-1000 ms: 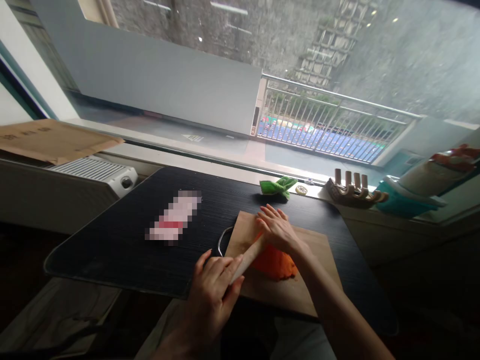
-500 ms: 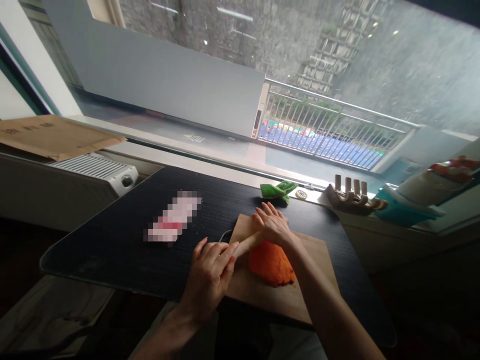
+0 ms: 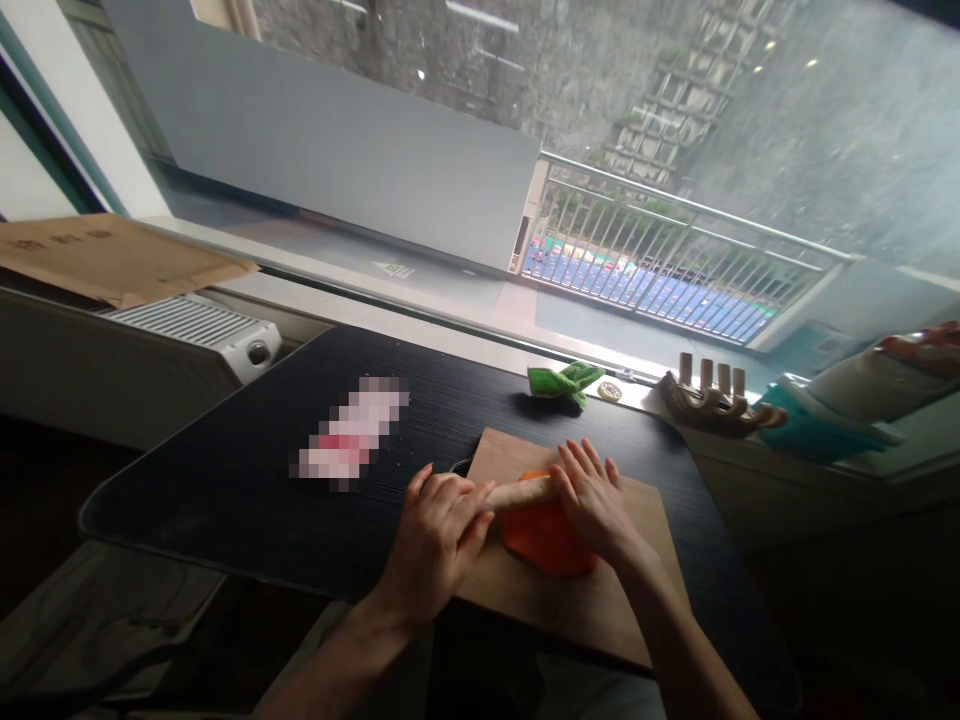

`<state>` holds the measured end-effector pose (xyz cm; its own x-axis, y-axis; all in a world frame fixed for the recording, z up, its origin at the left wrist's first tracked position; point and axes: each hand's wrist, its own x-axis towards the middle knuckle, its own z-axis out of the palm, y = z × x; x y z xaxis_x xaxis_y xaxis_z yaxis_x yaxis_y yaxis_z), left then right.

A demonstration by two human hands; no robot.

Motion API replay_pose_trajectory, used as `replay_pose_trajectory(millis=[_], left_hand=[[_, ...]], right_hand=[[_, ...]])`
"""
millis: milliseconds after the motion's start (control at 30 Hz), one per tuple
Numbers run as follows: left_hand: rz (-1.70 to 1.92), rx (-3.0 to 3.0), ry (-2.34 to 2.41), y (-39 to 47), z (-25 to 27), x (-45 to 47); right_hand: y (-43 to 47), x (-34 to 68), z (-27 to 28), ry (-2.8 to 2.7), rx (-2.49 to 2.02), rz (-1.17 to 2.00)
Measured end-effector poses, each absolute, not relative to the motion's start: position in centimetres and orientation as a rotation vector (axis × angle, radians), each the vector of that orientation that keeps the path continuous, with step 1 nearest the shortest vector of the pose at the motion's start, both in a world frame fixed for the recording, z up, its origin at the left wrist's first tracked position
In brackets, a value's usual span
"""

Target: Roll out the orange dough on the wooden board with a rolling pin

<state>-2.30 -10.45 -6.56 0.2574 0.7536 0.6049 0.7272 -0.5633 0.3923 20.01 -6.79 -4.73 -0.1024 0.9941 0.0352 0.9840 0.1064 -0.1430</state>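
Observation:
A pale wooden rolling pin [image 3: 517, 493] lies across the far part of a flattened orange mass that looks like dough [image 3: 551, 540], with some orange showing beyond it. My left hand [image 3: 442, 530] is closed around the pin's left end. Over its right end is my right hand [image 3: 596, 500], holding it down under the palm and thumb with the fingers reaching forward. The hands hide both ends of the pin. Beneath the dough is a wooden board [image 3: 637, 590] on the black table [image 3: 225, 460].
A green cloth [image 3: 566, 385] lies at the table's far edge, near a small ring-shaped object [image 3: 609, 391] on the sill. A pixelated pinkish item [image 3: 352, 435] is on the left. Further right stand a brown rack [image 3: 709, 400] and a teal container [image 3: 806, 420]. Cardboard [image 3: 112, 260] covers part of the radiator [image 3: 202, 330].
The rolling pin's right end has swung nearer to me over the dough, with my right hand moving back and right. My left hand stays on its end. The view has shifted slightly.

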Motion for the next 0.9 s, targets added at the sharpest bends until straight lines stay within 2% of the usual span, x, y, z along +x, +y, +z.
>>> replay_pose_trajectory(millis=[100,300,400,600,900], left_hand=[[1.2,2.468,1.513,-10.2,-6.8,-2.5],[1.178,2.461,1.322,-11.3,-6.2,-2.2],[1.12,2.461,1.345,-9.9,-6.0,-2.4],[1.069,2.497,1.435,-7.4,-5.9,-2.2],[1.146,2.499,1.338,-7.7,-5.6,-1.3]], right_hand=[[-5.9,19.6,-4.6,-2.228,-2.009,0.112],[-14.4,22.3,-6.7,-2.157,-1.962,-0.189],[-13.1,22.4,-5.4,-2.184,-1.996,-0.117],[-3.6,21.4,-3.7,-2.122,-2.077,0.097],[-10.2,21.4,-5.5,-2.132,-2.089,-0.01]])
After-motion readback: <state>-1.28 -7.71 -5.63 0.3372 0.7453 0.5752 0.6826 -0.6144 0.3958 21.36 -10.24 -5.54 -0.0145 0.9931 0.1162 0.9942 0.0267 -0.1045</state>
